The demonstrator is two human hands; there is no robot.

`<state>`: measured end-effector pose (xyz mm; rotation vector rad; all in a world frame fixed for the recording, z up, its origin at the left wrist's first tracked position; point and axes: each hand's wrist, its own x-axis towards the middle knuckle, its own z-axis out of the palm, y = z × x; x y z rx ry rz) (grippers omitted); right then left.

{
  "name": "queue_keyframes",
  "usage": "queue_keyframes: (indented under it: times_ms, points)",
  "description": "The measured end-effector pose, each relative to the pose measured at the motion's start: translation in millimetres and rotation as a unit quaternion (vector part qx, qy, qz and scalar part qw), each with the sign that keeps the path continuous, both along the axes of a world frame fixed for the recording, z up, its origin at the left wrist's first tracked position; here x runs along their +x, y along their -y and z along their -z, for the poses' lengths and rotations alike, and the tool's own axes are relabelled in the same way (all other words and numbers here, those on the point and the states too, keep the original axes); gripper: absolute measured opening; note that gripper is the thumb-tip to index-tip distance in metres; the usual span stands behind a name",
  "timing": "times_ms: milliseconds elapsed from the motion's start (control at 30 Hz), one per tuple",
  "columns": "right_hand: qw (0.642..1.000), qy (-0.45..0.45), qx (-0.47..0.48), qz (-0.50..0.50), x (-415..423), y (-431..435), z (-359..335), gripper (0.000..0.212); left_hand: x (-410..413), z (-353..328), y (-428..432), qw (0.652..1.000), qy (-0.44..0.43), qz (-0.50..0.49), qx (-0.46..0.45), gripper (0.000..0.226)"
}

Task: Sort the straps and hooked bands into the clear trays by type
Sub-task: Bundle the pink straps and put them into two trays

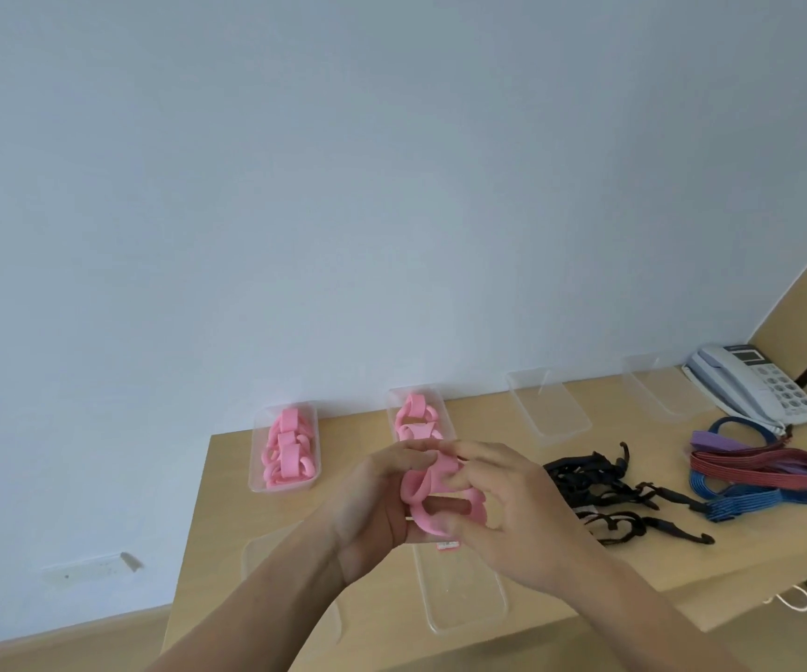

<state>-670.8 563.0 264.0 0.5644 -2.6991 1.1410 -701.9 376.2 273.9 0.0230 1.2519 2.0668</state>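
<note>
Along the back of the bench [226,477], your left tray [258,482] and the next tray [446,412] already hold pink straps [287,453]; two empty trays [549,419] wait, and the black hooked bands [595,482] and coloured bands [755,472] lie unsorted. Your left hand [372,506] and right hand [522,516] each have a closed grip on one pink strap [428,492] above the near tray [464,594]

left forearm [256,603] in from 7 o'clock, right forearm [634,608] from 5 o'clock, left hand [372,502] curled round pink strap [420,482], right hand [513,516] pinching its 3 o'clock side
</note>
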Motion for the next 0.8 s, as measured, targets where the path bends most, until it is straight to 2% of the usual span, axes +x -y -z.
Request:
queue_keyframes:
  times_ms: [100, 233, 400, 567, 633, 700, 800]
  points:
    - [0.997, -0.024, 0.068, -0.018, 5.7, 2.6, 9.7, 0.050, -4.1, 6.1, 6.6, 1.000, 0.017, 0.002, -0.009, 0.049]
    - [0.990, -0.085, 0.108, -0.009, 0.9, 9.7, 20.1, 0.046, -12.1, 11.5, 8.4, 0.999, 0.014, 0.006, -0.034, 0.044]
    - [0.995, -0.084, 0.047, -0.025, -23.6, 13.9, 26.1, 0.036, -33.1, 22.5, 8.7, 0.998, 0.008, -0.005, -0.057, 0.047]
    - [0.999, -0.027, -0.006, -0.037, -55.8, 9.6, 37.7, 0.031, -57.9, 41.6, 7.7, 0.997, 0.031, -0.022, -0.073, 0.042]
    - [0.999, -0.001, -0.017, -0.043, -67.9, 5.6, 48.2, 0.027, -71.7, 53.7, 7.1, 0.990, 0.024, -0.031, -0.135, 0.045]
    - [0.999, 0.030, -0.003, -0.044, -81.9, -2.2, 61.2, 0.025, -85.8, 66.9, 6.6, 0.970, 0.003, -0.058, -0.235, 0.037]
    - [0.996, 0.070, 0.051, -0.033, -116.1, -19.4, 85.7, 0.037, -107.5, 90.1, 3.6, 0.933, -0.009, -0.097, -0.346, 0.024]
